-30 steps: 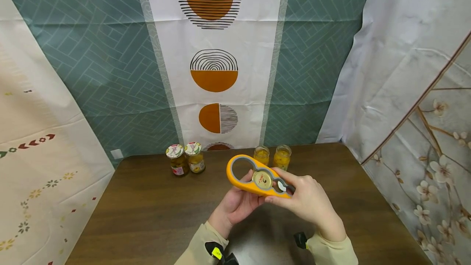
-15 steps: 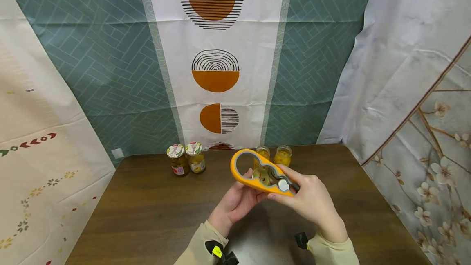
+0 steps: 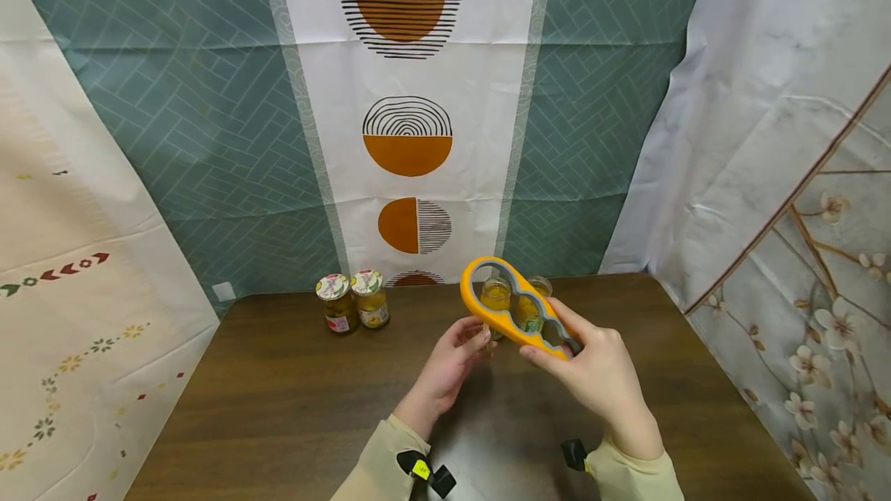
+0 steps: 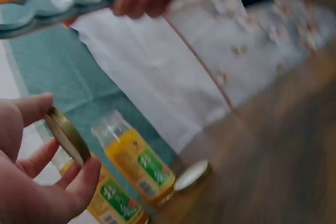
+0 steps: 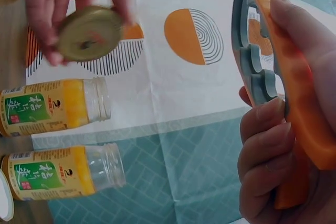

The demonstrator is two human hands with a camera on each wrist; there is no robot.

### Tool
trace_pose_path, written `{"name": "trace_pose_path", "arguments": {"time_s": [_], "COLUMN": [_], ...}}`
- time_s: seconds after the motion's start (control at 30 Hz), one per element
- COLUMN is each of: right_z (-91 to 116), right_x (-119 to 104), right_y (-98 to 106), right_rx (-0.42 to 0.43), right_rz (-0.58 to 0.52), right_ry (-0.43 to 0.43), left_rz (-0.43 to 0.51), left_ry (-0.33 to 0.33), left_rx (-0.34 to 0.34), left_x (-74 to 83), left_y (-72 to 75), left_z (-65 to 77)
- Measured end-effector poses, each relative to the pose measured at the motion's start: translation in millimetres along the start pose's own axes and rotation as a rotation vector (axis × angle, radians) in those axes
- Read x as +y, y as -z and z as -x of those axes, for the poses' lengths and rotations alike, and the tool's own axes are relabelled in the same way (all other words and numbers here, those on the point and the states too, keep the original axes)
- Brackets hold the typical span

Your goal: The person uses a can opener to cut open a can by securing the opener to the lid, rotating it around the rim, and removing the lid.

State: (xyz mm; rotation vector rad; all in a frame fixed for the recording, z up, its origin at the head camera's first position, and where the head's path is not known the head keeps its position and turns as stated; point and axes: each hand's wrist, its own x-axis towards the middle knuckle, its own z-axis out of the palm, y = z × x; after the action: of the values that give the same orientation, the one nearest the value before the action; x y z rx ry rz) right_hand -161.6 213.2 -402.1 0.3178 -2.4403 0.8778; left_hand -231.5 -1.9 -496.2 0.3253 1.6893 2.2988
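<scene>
My left hand [image 3: 452, 362] pinches a gold jar lid [image 4: 67, 134] by its rim, with thumb and fingers around it. In the right wrist view the lid's printed top shows. An orange jar opener [image 3: 480, 308] with grey scalloped inner edges is gripped in my right hand [image 3: 602, 369] by its narrow end, held up apart from the lid. Behind the hands stand two lidless glass jars [image 5: 47, 106] with yellow contents and green-and-yellow labels. In the head view the opener partly covers them.
Two lidded jars [image 3: 370, 301] of preserves stand at the back left of the brown wooden table [image 3: 292, 393]. Another lid [image 4: 192, 176] lies on the table beside one open jar. Patterned cloth [image 3: 592, 99] hangs behind the table.
The lid, earlier within the opener's ring, has come out of it and is in my left hand. My right hand has lifted the opener up and to the right.
</scene>
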Motion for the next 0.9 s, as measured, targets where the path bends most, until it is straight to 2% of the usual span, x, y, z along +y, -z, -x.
{"name": "trace_pose_path", "arguments": {"time_s": [0.13,0.23,0.37,0.6,0.9], "right_z": [-1.0,-0.9,-0.9,-0.9,-0.6], "right_x": [-1.0,-1.5,-1.6,0.4,1.6], "right_y": [1.4,2.1,2.8,3.1,1.5], "right_rx": [0.010,0.016,0.020,0.020,0.000], "right_rz": [-0.015,-0.009,-0.004,-0.013,-0.015], "right_ry": [-0.014,-0.004,0.007,0.008,-0.019], "left_rz": [-0.373,-0.609,-0.816,-1.018,-1.148], "left_ry": [-0.085,-0.182,-0.271,-0.298,-0.317], "left_rx": [0.097,0.095,0.072,0.039,0.000], "left_x": [-12.3,-20.7,-28.6,-40.4,-53.0], "left_y": [-1.6,-3.3,-7.0,-13.4,-12.5], "left_z": [-7.1,-10.3,-15.5,-26.6,-31.4]}}
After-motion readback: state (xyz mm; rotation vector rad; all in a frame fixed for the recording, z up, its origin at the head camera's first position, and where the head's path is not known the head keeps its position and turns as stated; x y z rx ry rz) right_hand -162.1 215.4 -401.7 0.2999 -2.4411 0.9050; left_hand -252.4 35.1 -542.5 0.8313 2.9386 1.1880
